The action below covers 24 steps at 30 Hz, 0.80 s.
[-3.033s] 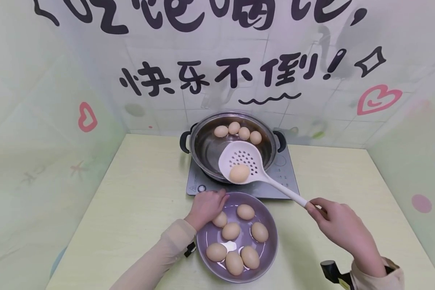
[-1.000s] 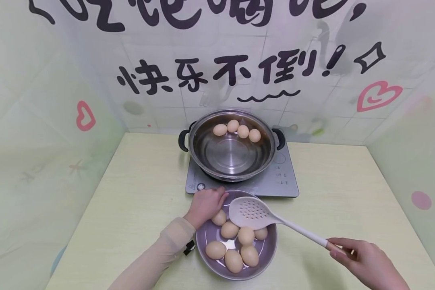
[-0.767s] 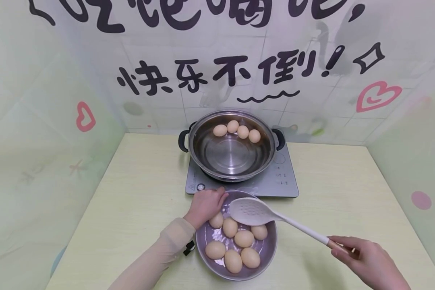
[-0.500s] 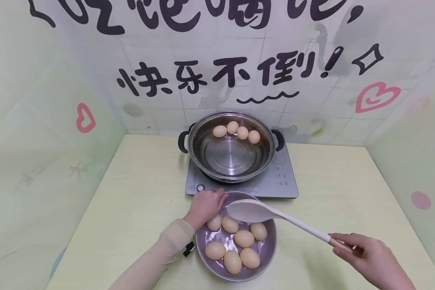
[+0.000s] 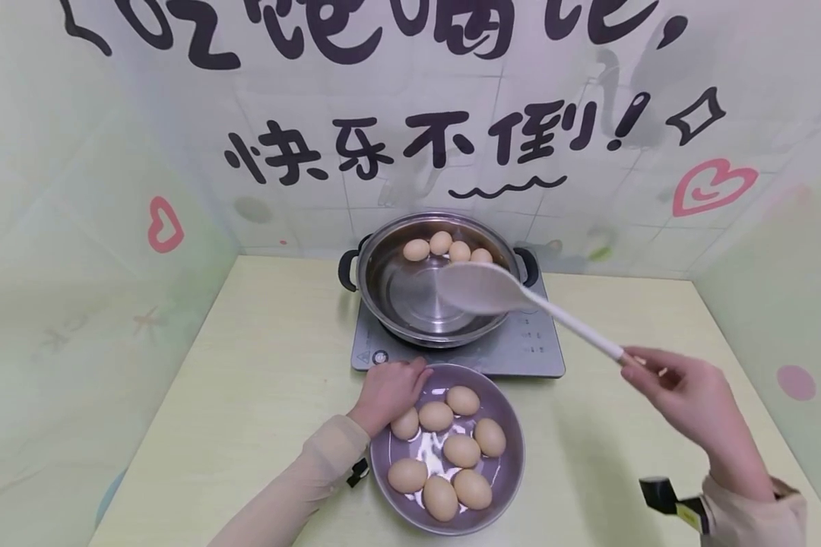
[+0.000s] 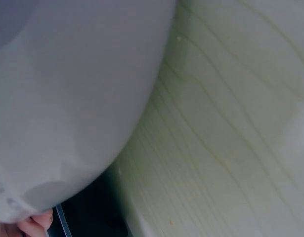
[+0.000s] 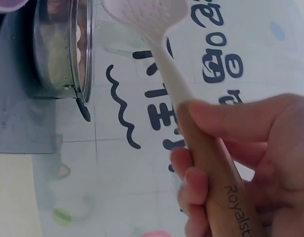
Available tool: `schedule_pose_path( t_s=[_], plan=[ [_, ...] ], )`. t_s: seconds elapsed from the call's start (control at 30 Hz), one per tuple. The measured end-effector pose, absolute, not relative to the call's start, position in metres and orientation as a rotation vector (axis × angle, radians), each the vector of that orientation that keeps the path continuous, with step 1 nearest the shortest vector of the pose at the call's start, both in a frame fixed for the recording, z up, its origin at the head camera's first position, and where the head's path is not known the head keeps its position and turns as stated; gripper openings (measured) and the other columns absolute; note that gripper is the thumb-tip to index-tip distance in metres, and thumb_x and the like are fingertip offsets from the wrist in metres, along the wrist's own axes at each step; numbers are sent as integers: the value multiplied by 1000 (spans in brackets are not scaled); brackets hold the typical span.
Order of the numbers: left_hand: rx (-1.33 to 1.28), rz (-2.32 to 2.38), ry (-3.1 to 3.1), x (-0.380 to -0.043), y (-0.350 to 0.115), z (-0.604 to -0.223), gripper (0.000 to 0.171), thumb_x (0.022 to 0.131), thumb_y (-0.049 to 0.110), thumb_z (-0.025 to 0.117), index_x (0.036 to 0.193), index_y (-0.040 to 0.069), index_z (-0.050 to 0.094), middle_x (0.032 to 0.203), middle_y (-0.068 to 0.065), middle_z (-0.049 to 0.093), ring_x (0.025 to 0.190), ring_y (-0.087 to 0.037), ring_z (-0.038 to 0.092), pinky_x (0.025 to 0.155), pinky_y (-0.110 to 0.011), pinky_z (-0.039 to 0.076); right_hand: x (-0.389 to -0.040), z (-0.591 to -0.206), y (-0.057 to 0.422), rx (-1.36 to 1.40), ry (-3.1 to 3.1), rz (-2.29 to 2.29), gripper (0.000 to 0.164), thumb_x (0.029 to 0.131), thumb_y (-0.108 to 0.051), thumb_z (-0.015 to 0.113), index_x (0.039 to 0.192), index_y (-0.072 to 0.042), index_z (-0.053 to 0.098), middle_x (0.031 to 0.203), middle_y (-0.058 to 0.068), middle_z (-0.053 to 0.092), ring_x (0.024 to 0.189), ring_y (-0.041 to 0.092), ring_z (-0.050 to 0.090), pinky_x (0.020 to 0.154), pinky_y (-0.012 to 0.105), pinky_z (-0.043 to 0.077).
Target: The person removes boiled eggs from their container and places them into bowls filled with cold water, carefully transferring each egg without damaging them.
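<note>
A white skimmer with a wooden grip is raised over the near right part of the steel pot. My right hand holds it by that wooden handle, fingers wrapped round it. No egg shows on its perforated head. Several brown eggs lie along the pot's far side, one partly behind the skimmer. Below the pot, a purple bowl contains several more eggs. My left hand grips the bowl's upper left rim; fingertips show at the bowl's edge in the left wrist view.
The pot stands on a flat grey induction cooker, its black handles sticking out left and right. A pale wood tabletop runs around everything. Printed wall sheets close off the back and both sides.
The skimmer brought an egg from above the pot to the bowl and tipped it in among the others. Since then it has risen back over the pot. My left hand stayed on the rim.
</note>
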<state>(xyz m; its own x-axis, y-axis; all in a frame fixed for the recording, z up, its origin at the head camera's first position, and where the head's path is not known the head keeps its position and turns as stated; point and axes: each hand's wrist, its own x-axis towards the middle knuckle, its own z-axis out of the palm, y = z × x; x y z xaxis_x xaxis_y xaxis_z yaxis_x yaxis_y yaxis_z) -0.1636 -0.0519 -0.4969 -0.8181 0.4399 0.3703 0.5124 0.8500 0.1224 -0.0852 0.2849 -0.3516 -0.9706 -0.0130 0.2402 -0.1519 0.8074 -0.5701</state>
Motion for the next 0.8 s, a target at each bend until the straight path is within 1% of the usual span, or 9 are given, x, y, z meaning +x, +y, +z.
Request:
schedule_pose_path(
  t_s=[0.1,0.17,0.37,0.5,0.6,0.63,0.7,0.73,0.8],
  plan=[
    [-713,-302,-2700,-164,-52,-497,26,89,34,54,72,16,53,52,0,56,48,-22,57,40,-32,37,-108,-347,276,113,-2662,723,24,79,-13,70,102,-4,68,61,-2,55,44,3,36,39,25,28],
    [-713,-301,-2699,-164,-52,-497,26,89,34,54,72,15,52,51,0,55,48,-21,57,40,-32,36,-123,-346,270,95,-2613,610,24,78,-14,71,100,-6,69,60,2,56,46,6,38,41,27,27],
    [-722,-301,-2702,-163,-53,-497,25,89,33,54,72,15,52,52,-1,56,47,-21,56,39,-32,36,-155,-350,260,43,-2544,453,20,78,-14,69,97,-8,71,67,9,57,51,25,49,41,31,19],
    [-722,-299,-2699,-162,-53,-497,25,89,34,53,73,15,52,52,-1,56,48,-22,57,39,-32,36,-169,-353,258,99,-2480,374,16,76,-10,70,91,-11,72,65,9,53,46,27,44,48,30,10],
    [-720,-308,-2694,-162,-53,-498,26,89,34,53,72,14,52,53,-1,57,48,-22,58,39,-32,37,-179,-353,257,205,-2396,292,15,73,-5,71,86,-12,73,62,9,51,43,27,41,47,30,10],
    [-719,-308,-2691,-162,-53,-498,26,89,34,53,72,14,52,53,-1,57,48,-22,58,39,-33,37,-182,-353,257,236,-2367,262,16,71,-3,71,84,-12,73,61,9,51,43,27,42,43,31,11],
    [-719,-308,-2692,-162,-53,-498,26,89,34,53,72,14,52,53,-1,57,48,-22,58,39,-32,37,-187,-353,256,277,-2332,219,17,69,0,71,82,-12,74,61,9,51,45,28,45,39,34,18],
    [-719,-307,-2694,-162,-53,-498,26,89,34,53,72,15,52,53,-1,57,48,-22,58,39,-32,37,-189,-352,256,287,-2326,200,18,69,1,71,82,-12,74,61,9,51,46,28,46,38,37,22],
    [-720,-306,-2697,-162,-52,-497,26,89,34,53,72,15,52,53,-2,57,48,-22,58,39,-32,37,-191,-352,255,293,-2331,182,20,67,2,71,81,-13,74,61,9,51,47,29,47,40,39,25]
  ],
)
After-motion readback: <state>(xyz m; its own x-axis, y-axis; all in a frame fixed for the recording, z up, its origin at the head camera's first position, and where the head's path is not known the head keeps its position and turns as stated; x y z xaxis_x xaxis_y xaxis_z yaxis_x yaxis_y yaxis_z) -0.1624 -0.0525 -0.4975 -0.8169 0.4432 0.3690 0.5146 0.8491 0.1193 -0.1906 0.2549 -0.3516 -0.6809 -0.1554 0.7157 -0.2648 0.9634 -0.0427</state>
